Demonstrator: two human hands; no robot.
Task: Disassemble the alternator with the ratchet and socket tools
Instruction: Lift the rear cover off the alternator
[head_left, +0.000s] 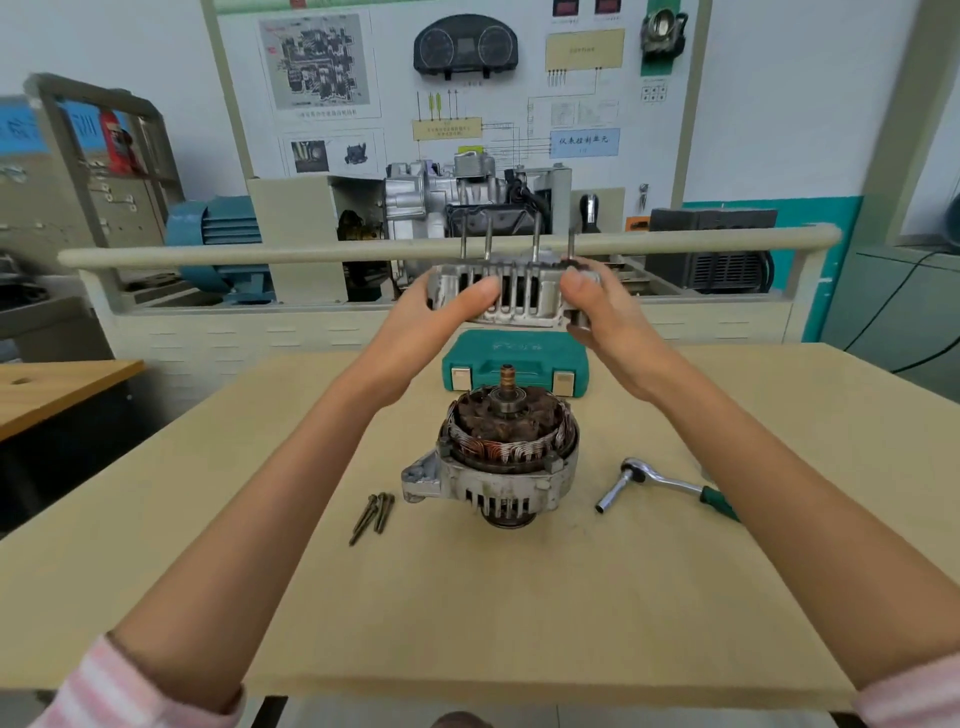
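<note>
Rear housing half (511, 293) of the alternator: grey cast metal with slotted vents, held in the air above the desk (519, 597) and well apart from the rest of the unit, four long studs standing up from its top edge. Left hand (441, 317): grips the housing's left side, thumb curled across the front face. Right hand (605, 317): grips the right side, fingers (576, 283) wrapped round the edge. Alternator body (496, 462): stands upright on the desk below the raised half, copper stator windings exposed, rusty rotor inside them, shaft with bearing pointing up, mounting ear on its left. Through-bolts (373, 515): several, lying together on the desk just left of the body, touching one another. Ratchet (660, 486): on the desk to the right of the body, chrome head with a socket (610, 496) fitted and angled down toward the near left, green grip partly hidden behind the right forearm. Tool case (514, 361): teal plastic, closed with two latches, on the desk behind the body. Sleeves (130, 691): pink-and-white striped, pushed up on both arms. Behind the desk: a cream rail, a cutaway engine on a stand, a wall board with an instrument cluster and wiring diagrams, a blue motor at left.
</note>
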